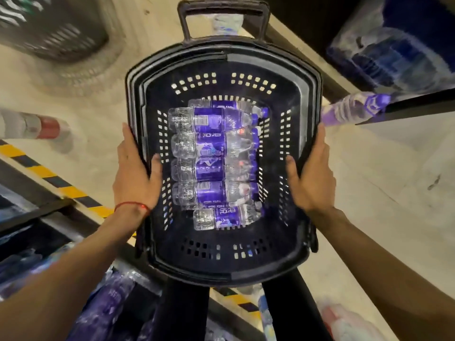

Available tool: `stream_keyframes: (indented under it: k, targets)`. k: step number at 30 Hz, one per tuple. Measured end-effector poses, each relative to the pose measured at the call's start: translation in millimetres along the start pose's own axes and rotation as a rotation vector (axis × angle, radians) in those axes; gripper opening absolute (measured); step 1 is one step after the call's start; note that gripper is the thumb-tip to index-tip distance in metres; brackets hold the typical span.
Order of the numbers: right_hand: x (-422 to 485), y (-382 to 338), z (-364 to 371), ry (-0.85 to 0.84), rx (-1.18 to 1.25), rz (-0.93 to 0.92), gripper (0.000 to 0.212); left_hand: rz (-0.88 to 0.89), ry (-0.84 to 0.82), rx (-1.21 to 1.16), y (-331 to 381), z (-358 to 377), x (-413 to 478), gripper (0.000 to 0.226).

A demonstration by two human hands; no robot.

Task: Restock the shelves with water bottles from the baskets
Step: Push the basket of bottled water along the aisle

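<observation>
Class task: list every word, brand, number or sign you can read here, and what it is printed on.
Nothing reads with certainty.
The purple labels on the water bottles: large white characters, sideways and blurred, unreadable.
White fine-print panels on two labels: too small.
The basket: no text.

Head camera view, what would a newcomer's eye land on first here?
The dark slotted plastic basket fills the centre, with clear purple-labelled water bottles lying sideways in its bottom. The left hand and right hand grip its side rims, and a yellow-and-black hazard stripe runs along the floor at left.
</observation>
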State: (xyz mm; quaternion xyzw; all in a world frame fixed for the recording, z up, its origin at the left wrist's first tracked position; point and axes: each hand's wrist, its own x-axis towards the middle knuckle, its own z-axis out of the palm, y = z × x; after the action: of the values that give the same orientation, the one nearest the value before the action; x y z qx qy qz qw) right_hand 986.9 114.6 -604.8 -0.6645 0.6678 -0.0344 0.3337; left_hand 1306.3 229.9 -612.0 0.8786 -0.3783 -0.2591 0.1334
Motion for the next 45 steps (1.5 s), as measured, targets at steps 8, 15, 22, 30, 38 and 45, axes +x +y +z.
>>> stream_keyframes:
  k: [8,15,22,30,38,45]
  targets:
    - [8,14,14,0.035,-0.035,-0.039,0.081,0.038,0.024,0.046,-4,13,7,0.075]
    - [13,11,8,-0.028,-0.036,-0.029,0.092,0.030,0.019,0.030,3,5,9,0.080]
    - [12,16,5,-0.054,0.040,-0.078,0.095,0.028,-0.143,0.088,10,-16,9,0.089]
    - [-36,12,-44,-0.043,0.056,-0.102,0.093,0.077,-0.208,0.026,19,-51,-26,0.094]
    - [-138,-5,-128,-0.013,0.080,0.054,0.097,0.166,-0.293,0.108,71,-117,-82,0.097]
    - [-231,6,-200,0.089,0.195,0.194,0.096,0.293,-0.389,0.208,154,-171,-133,0.100]
